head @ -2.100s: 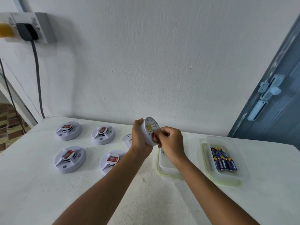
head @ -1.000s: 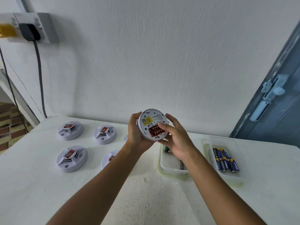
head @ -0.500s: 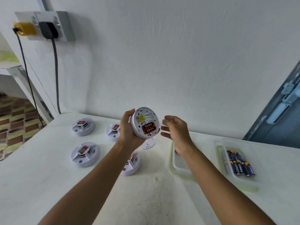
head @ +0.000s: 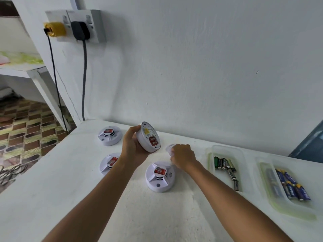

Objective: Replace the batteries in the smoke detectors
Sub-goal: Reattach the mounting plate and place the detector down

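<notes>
Left grip (head: 132,147) holds yellow-labelled detector (head: 148,137).

A room in a home: a white-painted worktop (head: 52,198) meets a rough plastered wall (head: 209,67), with a double wall socket (head: 83,25) at 11 o'clock carrying two plugs, patterned floor tiles (head: 21,130) at 9 o'clock and a blue door (head: 311,142) at 3 o'clock.
</notes>
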The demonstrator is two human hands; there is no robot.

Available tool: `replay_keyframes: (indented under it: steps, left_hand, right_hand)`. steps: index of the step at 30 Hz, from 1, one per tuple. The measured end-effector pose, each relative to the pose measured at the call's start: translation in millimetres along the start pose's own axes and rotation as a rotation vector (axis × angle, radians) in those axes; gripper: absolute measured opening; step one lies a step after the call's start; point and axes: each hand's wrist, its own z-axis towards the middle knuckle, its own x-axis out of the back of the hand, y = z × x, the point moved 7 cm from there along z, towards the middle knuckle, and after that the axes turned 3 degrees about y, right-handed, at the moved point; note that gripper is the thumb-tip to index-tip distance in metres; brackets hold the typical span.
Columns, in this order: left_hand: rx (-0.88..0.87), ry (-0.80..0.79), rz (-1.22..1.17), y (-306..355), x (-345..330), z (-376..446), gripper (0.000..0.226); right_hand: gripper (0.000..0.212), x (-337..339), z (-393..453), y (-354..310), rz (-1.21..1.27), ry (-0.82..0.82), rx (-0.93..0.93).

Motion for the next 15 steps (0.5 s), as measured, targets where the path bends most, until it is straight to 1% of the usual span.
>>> replay_keyframes:
  steps: [1, 3, 5, 7, 9, 11, 12, 14, 15]
  left_hand:
    - [0.007, 0.0, 0.006, -1.5, 0.1, -0.3, 0.034]
    - [0.021, 0.002, 0.016, -4.5, 0.2, 0.2, 0.034]
    - [0.036, 0.005, 0.036, -7.6, -1.2, 0.9, 0.034]
    - [0.048, -0.003, 0.071, -10.5, -4.7, 0.9, 0.033]
    - [0.055, -0.034, 0.092, -13.8, -9.9, 0.3, 0.035]
    - [0.053, -0.081, 0.109, -16.6, -17.0, -0.7, 0.039]
    - [0.051, -0.096, 0.11, -17.8, -20.7, -0.5, 0.039]
    - [0.049, -0.099, 0.091, -19.0, -25.3, 0.3, 0.041]
    - [0.049, -0.093, 0.083, -19.3, -26.4, 1.2, 0.045]
  right_hand:
    - [0.025, 0.5, 1.1, 2.7, 0.04, 0.004, -0.029]
    - [0.042, 4.0, 2.7, 8.7, 0.192, 0.02, -0.107]
    - [0.051, 14.6, 0.9, 12.4, 0.446, 0.089, -0.149]
    - [0.05, 33.9, -6.8, 6.5, 0.726, 0.175, -0.109]
    - [0.048, 56.6, -15.3, -7.2, 0.888, 0.229, 0.018]
    - [0.047, 72.1, -23.2, -22.9, 0.935, 0.227, 0.144]
    - [0.048, 76.9, -26.7, -28.6, 0.934, 0.219, 0.178]
    - [0.049, 80.8, -30.9, -34.7, 0.918, 0.209, 0.201]
    - [0.05, 82.3, -32.4, -36.2, 0.901, 0.21, 0.207]
